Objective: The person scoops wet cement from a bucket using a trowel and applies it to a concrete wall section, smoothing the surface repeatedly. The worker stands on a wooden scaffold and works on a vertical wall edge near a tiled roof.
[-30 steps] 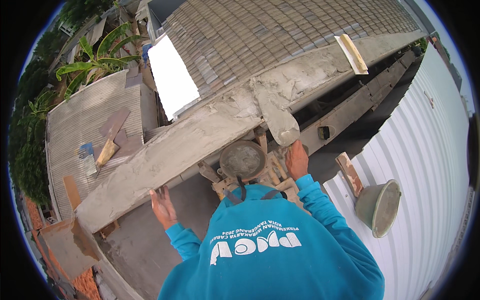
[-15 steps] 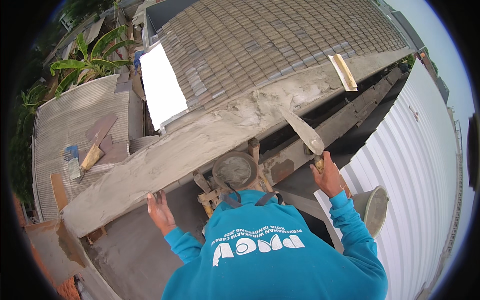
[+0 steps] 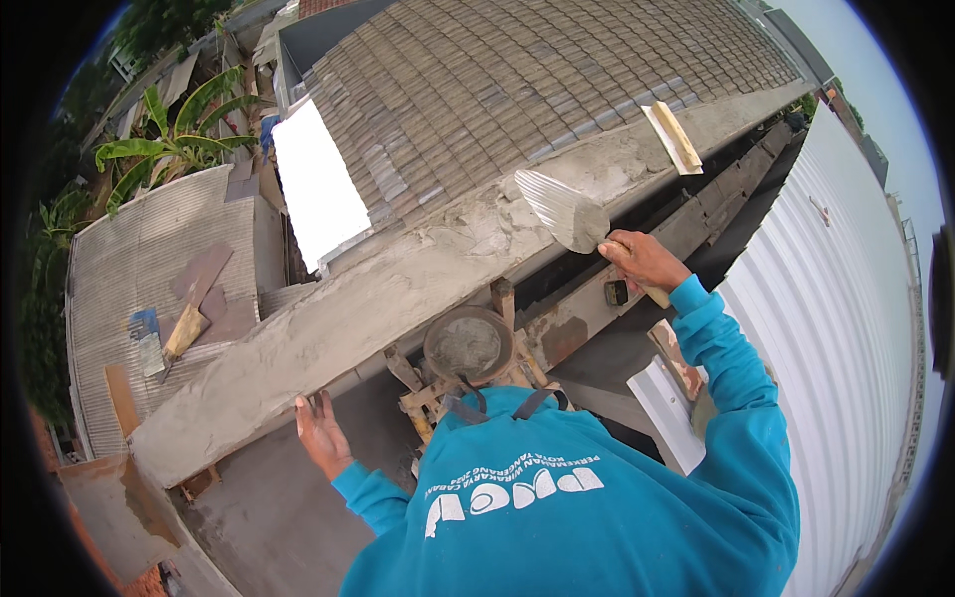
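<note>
My right hand (image 3: 645,263) is closed around the wooden handle of a trowel (image 3: 565,215). The broad metal blade points left, over the wet grey mortar (image 3: 458,234) spread rough along the top of a long ledge (image 3: 239,383). Whether the blade touches that mortar, I cannot tell. My left hand (image 3: 322,434) holds nothing; its fingers are apart, with their tips at the near edge of the ledge. Just in front of my body, between my hands, stands a round bucket (image 3: 468,344) with grey mortar in it.
A wooden float (image 3: 676,137) lies on the ledge at the far right. Beyond rises a tiled roof (image 3: 517,90). White corrugated sheeting (image 3: 836,298) slopes away on the right, past a dark gap. Below left, a lower roof (image 3: 149,259) carries loose boards and a wooden-handled tool (image 3: 185,328).
My right hand has moved up and forward with the trowel, and the blade has turned to show its broad face. My left hand stays almost in place at the ledge.
</note>
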{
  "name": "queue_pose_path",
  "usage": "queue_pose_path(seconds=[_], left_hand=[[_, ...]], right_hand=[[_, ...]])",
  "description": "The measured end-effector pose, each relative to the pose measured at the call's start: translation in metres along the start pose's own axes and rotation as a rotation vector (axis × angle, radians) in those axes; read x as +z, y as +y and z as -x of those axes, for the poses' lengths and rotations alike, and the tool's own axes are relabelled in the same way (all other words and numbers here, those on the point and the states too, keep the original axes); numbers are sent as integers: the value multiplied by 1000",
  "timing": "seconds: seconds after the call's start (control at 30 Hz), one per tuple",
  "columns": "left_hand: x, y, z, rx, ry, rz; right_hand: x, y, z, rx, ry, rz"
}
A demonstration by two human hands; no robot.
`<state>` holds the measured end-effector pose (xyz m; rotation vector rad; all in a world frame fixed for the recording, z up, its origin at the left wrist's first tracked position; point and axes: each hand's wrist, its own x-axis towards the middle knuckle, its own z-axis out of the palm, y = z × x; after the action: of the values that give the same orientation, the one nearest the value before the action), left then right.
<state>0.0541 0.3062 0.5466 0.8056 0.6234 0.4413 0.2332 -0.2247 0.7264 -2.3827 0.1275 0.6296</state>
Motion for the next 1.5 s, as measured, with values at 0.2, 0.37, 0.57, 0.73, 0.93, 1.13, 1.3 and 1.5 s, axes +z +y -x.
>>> queue_pose_path(seconds=[0.2, 0.37, 0.57, 0.73, 0.93, 1.13, 1.3, 1.5], left_hand=[[2, 0, 1, -1, 12, -5], [0, 5, 0, -12, -12, -30], [-4, 4, -4, -29, 25, -22], [-5, 1, -2, 3, 6, -2], [14, 0, 8, 25, 1, 5], [16, 3, 5, 11, 25, 7], [6, -2, 2, 5, 43, 25], [11, 0, 6, 18, 20, 30]], right_hand=[[-40, 69, -19, 119, 12, -211], [-41, 109, -33, 149, 37, -358], [-51, 119, 4, 291, 0, -376], [-80, 120, 54, 400, -37, -248], [-87, 91, 41, 396, 38, -319], [-8, 24, -14, 285, -168, -560], [37, -23, -6, 213, -340, -545], [57, -55, 9, 171, -382, -411]])
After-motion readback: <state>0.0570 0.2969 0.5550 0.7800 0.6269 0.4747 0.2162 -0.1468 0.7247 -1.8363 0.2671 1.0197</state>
